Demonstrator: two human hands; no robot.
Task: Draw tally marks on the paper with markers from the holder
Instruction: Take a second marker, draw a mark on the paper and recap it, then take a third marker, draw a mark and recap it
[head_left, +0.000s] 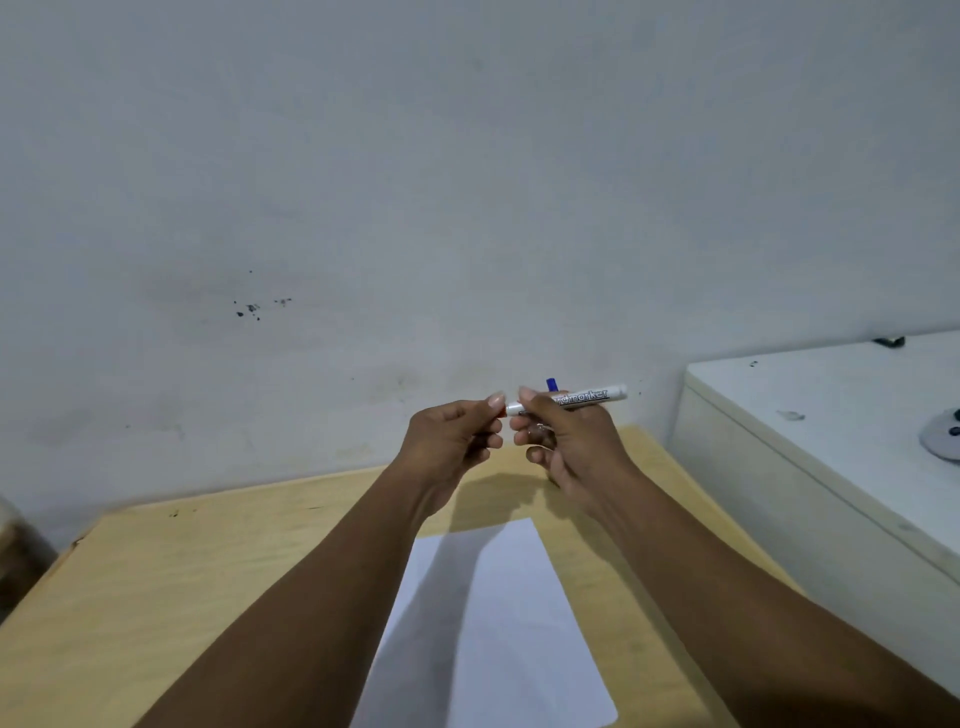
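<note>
A white board marker (589, 397) is held level above the far part of the wooden table (182, 582). My right hand (566, 441) grips its barrel. My left hand (452, 436) pinches the marker's left end, where a bit of orange-red shows; whether that is the cap or the tip I cannot tell. A blue marker top (551, 384) sticks up behind my right hand; the holder itself is hidden by the hand. A blank white sheet of paper (493, 623) lies on the table below my forearms.
A grey-white wall stands right behind the table's far edge. A white cabinet (831, 441) sits to the right, higher than the table, with a small round grey object (943, 434) on top. A brownish object (15, 545) is at the left edge.
</note>
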